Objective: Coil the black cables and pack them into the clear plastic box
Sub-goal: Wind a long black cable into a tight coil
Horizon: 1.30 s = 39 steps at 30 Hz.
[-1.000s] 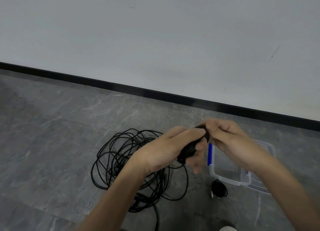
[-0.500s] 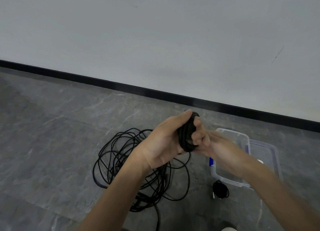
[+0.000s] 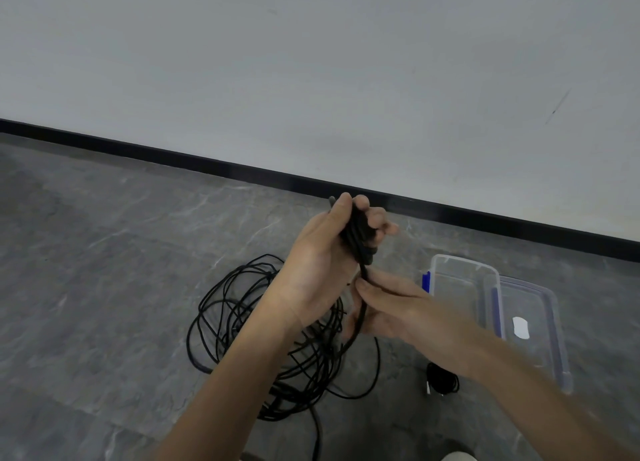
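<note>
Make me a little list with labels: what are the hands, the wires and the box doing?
Left hand: grips a small coil of black cable
Right hand: pinches the strand hanging below that coil
Loose cable: tangled black pile on the grey floor
Box: clear plastic box, open, lid beside it
Small bundle: coiled black cable on the floor near the box

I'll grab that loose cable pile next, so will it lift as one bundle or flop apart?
Likely floppy: the pile lies in loose uneven loops, so strands would sag. Crossing loops may snag. Thin strands suggest it's light.
</note>
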### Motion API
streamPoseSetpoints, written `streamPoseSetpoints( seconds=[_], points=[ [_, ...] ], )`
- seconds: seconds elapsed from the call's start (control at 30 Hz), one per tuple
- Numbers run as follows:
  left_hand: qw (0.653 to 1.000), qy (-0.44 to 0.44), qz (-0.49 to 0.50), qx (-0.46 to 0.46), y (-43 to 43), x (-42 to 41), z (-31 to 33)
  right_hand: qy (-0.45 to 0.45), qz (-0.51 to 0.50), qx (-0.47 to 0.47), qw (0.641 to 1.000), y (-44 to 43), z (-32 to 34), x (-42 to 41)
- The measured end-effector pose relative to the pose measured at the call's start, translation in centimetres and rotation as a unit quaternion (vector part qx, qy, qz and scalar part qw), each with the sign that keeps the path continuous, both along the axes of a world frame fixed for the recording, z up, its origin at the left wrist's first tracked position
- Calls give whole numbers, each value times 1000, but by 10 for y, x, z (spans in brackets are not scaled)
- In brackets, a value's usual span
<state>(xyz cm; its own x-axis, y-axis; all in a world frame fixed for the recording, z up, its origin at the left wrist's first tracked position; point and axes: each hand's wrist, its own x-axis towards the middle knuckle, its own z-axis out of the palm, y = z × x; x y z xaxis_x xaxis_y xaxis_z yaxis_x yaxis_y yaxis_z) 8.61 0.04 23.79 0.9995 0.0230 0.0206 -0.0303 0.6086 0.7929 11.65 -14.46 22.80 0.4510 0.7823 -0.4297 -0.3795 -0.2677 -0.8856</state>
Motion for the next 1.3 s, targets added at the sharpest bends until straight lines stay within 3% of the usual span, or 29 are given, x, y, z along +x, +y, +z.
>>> streamPoseSetpoints(
  seconds=[0.23,0.53,0.63,0.73,0.8,0.93,1.2,1.23,1.3],
  points=[
    [992,10,66,103,7,4,-7,-115,6,-71,991,3,3,-1],
    [979,-8,81,188,15,4,-6,-176,62,-59,981,-6,4,-5],
    [944,1,116,309,17,2,-10,-194,31,-35,980,-3,5,-4],
    [906,-7,120,406,16,2,-13,-285,-10,-75,956,-5,5,-1],
    [880,-17,115,460,13,3,-15,-343,-6,-94,935,-6,4,-2],
    [829,-24,92,550,8,3,-20,-376,26,-93,921,-8,-1,-7],
    [736,44,-96,668,6,3,-21,-537,-8,-69,840,-16,0,3],
    [748,48,-117,652,6,2,-20,-544,-25,-59,837,-18,1,5],
    [806,68,-142,570,3,0,-14,-538,-62,-41,839,-24,5,12]
  ],
)
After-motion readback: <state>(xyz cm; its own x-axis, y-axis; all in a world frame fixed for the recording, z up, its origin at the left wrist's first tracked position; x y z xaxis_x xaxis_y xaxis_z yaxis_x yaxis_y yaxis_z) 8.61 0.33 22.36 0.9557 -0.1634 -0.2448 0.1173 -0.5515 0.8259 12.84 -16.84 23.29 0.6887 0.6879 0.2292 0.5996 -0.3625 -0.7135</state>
